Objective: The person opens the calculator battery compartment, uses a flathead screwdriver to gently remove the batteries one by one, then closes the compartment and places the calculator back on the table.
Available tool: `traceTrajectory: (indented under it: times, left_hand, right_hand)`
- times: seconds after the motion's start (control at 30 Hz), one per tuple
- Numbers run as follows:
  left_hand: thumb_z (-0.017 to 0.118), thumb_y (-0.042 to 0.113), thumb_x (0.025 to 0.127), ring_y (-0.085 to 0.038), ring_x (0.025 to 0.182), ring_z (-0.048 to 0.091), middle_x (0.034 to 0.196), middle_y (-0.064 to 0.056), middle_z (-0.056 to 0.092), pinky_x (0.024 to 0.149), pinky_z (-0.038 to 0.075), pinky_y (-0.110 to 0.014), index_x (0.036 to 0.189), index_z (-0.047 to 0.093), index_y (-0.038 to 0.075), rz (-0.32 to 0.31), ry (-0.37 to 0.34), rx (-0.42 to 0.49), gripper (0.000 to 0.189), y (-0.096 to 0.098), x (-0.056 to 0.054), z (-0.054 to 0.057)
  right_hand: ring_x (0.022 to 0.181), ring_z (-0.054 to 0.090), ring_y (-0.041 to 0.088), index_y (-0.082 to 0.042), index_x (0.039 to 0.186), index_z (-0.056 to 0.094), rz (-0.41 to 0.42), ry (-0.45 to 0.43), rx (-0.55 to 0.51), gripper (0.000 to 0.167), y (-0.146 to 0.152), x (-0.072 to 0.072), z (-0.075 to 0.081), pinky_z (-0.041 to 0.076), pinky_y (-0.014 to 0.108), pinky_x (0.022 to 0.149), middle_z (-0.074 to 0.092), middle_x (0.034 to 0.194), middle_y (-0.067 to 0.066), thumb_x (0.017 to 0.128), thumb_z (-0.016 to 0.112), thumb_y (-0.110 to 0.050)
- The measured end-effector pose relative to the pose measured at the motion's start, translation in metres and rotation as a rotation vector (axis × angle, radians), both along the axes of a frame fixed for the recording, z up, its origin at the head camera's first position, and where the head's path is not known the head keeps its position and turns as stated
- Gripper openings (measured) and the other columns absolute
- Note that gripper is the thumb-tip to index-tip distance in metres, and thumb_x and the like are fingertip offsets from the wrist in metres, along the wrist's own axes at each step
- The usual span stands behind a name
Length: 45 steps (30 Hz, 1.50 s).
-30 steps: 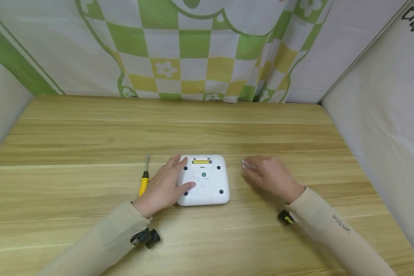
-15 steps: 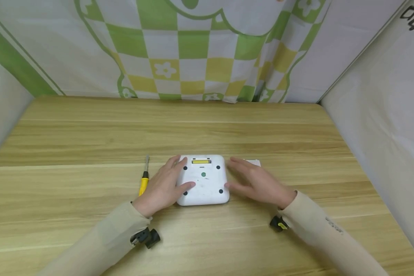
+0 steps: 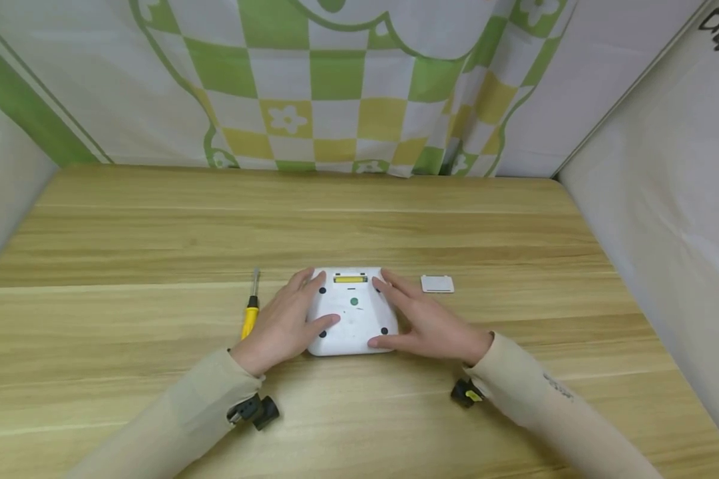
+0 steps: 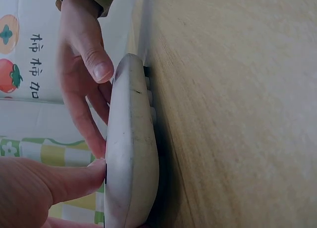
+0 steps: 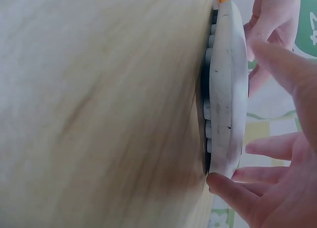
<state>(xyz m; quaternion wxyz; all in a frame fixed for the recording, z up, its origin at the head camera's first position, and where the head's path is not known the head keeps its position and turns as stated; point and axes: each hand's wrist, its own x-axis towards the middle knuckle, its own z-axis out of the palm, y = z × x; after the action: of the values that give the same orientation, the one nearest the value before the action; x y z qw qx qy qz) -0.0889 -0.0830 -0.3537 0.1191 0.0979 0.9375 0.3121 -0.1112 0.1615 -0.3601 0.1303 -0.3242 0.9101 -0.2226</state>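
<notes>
A white calculator lies face down on the wooden table, its keys showing beneath it in both wrist views. On its back are dark round feet, a green dot and an uncovered slot holding a yellow battery. My left hand holds the left side, thumb laid across the back and fingertips at the far left corner. From the opposite side my right hand holds it too, fingers at the far right corner and thumb by the near right one. A small white battery cover lies right of the calculator.
A screwdriver with a yellow and black handle lies just left of my left hand. Beyond the table's far edge hangs a green and yellow checked curtain. White cloth walls flank both sides.
My right hand has set the battery cover down on the table, let go of it and moved left onto the calculator's right side. The left hand has stayed in place.
</notes>
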Motion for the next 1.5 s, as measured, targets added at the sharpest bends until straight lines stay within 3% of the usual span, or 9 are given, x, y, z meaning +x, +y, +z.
traceTrajectory:
  times: [0.47, 0.77, 1.03, 1.23, 1.37, 1.5]
  left_hand:
    - [0.068, 0.03, 0.089, -0.044, 0.132, 0.04, 0.152, -0.026, 0.027, 0.103, 0.039, -0.057, 0.145, 0.037, -0.001, -0.009, 0.013, -0.017, 0.07, 0.0, -0.001, 0.002]
    - [0.071, 0.024, 0.087, -0.04, 0.127, 0.045, 0.145, -0.024, 0.038, 0.101, 0.041, -0.055, 0.141, 0.043, -0.001, -0.007, 0.034, -0.015, 0.066, -0.005, 0.003, 0.009]
    - [0.071, 0.012, 0.083, -0.041, 0.123, 0.046, 0.134, -0.023, 0.051, 0.102, 0.039, -0.055, 0.127, 0.055, -0.004, -0.003, 0.142, -0.049, 0.049, -0.014, 0.006, 0.014]
    - [0.072, 0.008, 0.081, -0.04, 0.114, 0.05, 0.119, -0.023, 0.061, 0.108, 0.032, -0.055, 0.116, 0.061, -0.006, -0.013, 0.272, -0.124, 0.039, -0.021, 0.01, 0.015]
    - [0.073, 0.008, 0.08, -0.042, 0.108, 0.051, 0.114, -0.028, 0.057, 0.098, 0.04, -0.055, 0.118, 0.057, -0.012, 0.002, 0.286, -0.197, 0.046, -0.03, 0.013, 0.018]
    - [0.073, 0.012, 0.08, -0.04, 0.1, 0.051, 0.111, -0.029, 0.053, 0.082, 0.046, -0.049, 0.122, 0.051, -0.014, 0.015, 0.249, -0.269, 0.054, -0.039, 0.014, 0.022]
  right_hand:
    - [0.141, 0.031, 0.031, -0.009, 0.149, 0.034, -0.022, 0.019, 0.004, 0.094, -0.003, 0.001, -0.001, 0.038, 0.045, 0.108, 0.021, 0.158, 0.014, 0.076, 0.074, -0.054]
    - [0.141, 0.031, 0.03, -0.011, 0.149, 0.035, -0.04, 0.002, 0.008, 0.095, -0.004, 0.001, -0.001, 0.038, 0.044, 0.108, 0.021, 0.159, 0.013, 0.075, 0.075, -0.054]
    - [0.142, 0.03, 0.03, -0.012, 0.149, 0.034, -0.053, 0.004, 0.001, 0.096, -0.004, 0.002, -0.001, 0.036, 0.043, 0.11, 0.021, 0.159, 0.012, 0.074, 0.076, -0.054]
    - [0.142, 0.03, 0.029, -0.013, 0.149, 0.034, -0.059, 0.0, 0.002, 0.096, -0.004, 0.002, -0.002, 0.036, 0.043, 0.11, 0.021, 0.159, 0.011, 0.074, 0.076, -0.054]
    - [0.142, 0.029, 0.029, -0.013, 0.149, 0.034, -0.059, -0.001, -0.002, 0.096, -0.004, 0.002, -0.002, 0.035, 0.043, 0.11, 0.02, 0.159, 0.01, 0.074, 0.075, -0.055]
    - [0.143, 0.029, 0.029, -0.013, 0.149, 0.034, -0.06, -0.003, -0.006, 0.096, -0.003, 0.002, -0.003, 0.035, 0.043, 0.111, 0.02, 0.159, 0.011, 0.074, 0.075, -0.055]
